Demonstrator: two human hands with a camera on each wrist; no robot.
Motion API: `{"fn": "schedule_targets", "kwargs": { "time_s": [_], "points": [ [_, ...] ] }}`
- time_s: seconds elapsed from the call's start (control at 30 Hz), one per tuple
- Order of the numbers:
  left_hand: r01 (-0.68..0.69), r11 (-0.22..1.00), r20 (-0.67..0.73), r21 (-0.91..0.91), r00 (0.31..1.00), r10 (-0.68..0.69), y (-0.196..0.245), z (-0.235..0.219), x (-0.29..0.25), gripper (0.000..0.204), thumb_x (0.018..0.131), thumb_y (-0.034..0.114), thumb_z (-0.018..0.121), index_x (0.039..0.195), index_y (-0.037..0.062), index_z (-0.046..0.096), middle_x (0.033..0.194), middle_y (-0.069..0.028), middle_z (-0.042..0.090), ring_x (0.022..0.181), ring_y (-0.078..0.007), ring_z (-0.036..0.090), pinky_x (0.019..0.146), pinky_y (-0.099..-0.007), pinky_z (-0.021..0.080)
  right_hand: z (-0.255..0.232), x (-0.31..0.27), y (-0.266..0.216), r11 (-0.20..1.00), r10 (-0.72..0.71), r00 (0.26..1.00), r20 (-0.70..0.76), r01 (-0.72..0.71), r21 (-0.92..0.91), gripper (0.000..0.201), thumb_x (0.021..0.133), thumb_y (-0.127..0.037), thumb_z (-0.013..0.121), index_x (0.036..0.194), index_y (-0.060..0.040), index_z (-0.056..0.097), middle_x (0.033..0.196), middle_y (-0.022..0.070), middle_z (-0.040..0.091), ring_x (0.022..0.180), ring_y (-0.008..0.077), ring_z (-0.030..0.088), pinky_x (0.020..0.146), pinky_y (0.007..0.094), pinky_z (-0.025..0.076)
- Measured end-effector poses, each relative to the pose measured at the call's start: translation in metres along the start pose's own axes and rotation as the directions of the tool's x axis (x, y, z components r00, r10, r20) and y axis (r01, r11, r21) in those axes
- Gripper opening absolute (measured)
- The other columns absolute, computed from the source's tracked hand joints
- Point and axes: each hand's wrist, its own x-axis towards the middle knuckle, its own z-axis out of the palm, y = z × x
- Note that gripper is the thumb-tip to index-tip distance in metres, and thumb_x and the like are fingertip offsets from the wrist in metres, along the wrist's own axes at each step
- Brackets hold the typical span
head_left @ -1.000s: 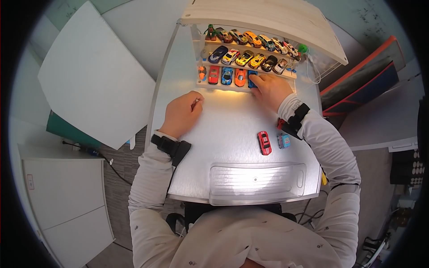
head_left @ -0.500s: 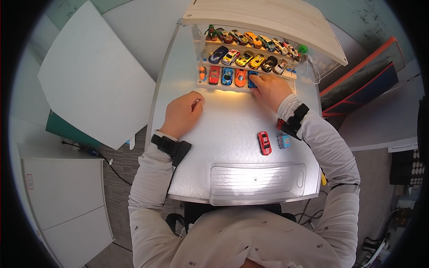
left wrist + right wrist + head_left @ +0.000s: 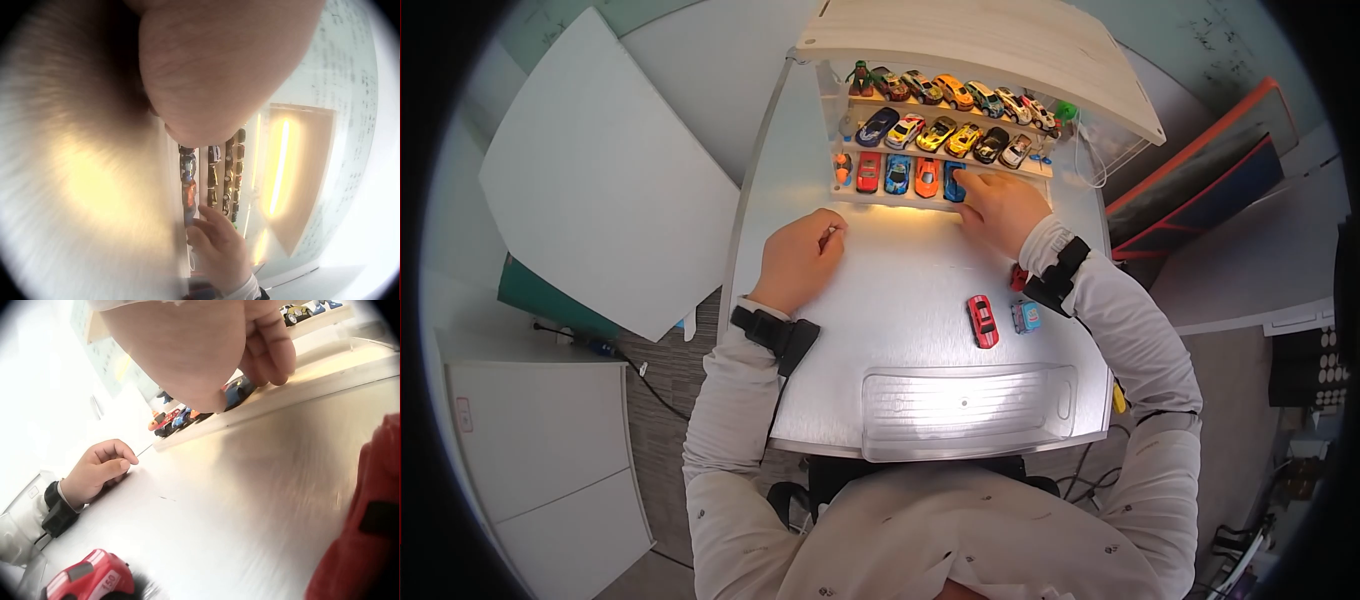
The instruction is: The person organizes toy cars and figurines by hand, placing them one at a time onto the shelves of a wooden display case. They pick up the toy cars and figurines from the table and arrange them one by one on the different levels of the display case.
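The right hand [image 3: 1005, 212] is at the bottom shelf of a toy car display, its thumb and fingers pinching a blue toy car [image 3: 953, 184]. In the right wrist view the hand hides much of that blue car [image 3: 238, 392]. Left of it on the same shelf stand an orange car [image 3: 927, 178], a lighter blue car [image 3: 897, 174] and a red car [image 3: 867, 173]. The left hand [image 3: 800, 258] rests on the table before the shelf's left end. Its fingers are loosely curled with nothing in them, as the right wrist view shows.
Two upper shelves hold several toy cars [image 3: 936, 133] beneath a raised wooden lid [image 3: 990, 40]. Nearer the body lie a red striped car [image 3: 982, 321], a small light-blue vehicle [image 3: 1025, 317] and another red toy [image 3: 1019, 277] by the right wrist. A clear plastic tray [image 3: 870, 425] sits at the front edge.
The head view has shifted slightly, so the scene sits a little further left. Both hands keep their places, the right one still at the blue toy car.
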Motion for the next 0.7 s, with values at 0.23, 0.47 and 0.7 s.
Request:
{"fn": "schedule_targets", "kwargs": {
  "time_s": [0.23, 0.47, 0.7],
  "points": [
    [-0.008, 1.0, -0.018, 0.014, 1.0, 0.008, 0.001, 0.002, 0.0, 0.013, 0.092, 0.013, 0.065, 0.104, 0.0077, 0.069, 0.074, -0.0079, 0.066, 0.063, -0.0209, 0.062, 0.061, -0.0335, 0.048, -0.008, -0.01, 0.004, 1.0, 0.014, 1.0, -0.004, -0.014, -0.015, 0.037, 0.093, -0.023, 0.063, 0.126, -0.0057, 0.06, 0.098, 0.0182, 0.071, 0.094, 0.0369, 0.069, 0.082, 0.0465, 0.056],
    [0.006, 1.0, -0.001, 0.024, 1.0, -0.006, 0.0, 0.001, 0.0, 0.015, 0.091, 0.013, 0.064, 0.105, 0.0097, 0.069, 0.079, -0.0096, 0.069, 0.069, -0.0247, 0.066, 0.065, -0.0362, 0.051, -0.001, -0.014, 0.007, 1.0, -0.019, 0.996, 0.088, 0.021, -0.015, 0.034, 0.092, -0.022, 0.063, 0.123, -0.007, 0.062, 0.105, 0.0146, 0.07, 0.101, 0.0345, 0.068, 0.088, 0.0448, 0.055],
    [-0.005, 0.999, -0.005, 0.035, 1.0, 0.005, 0.01, -0.002, 0.0, 0.011, 0.092, 0.014, 0.065, 0.101, 0.0095, 0.07, 0.075, -0.0062, 0.065, 0.065, -0.0209, 0.062, 0.063, -0.0337, 0.049, 0.001, -0.009, 0.0, 1.0, -0.023, 0.998, 0.06, 0.024, -0.006, 0.028, 0.09, -0.019, 0.06, 0.115, -0.0064, 0.063, 0.099, 0.0143, 0.07, 0.096, 0.0343, 0.068, 0.084, 0.0457, 0.056]
  ]
}}
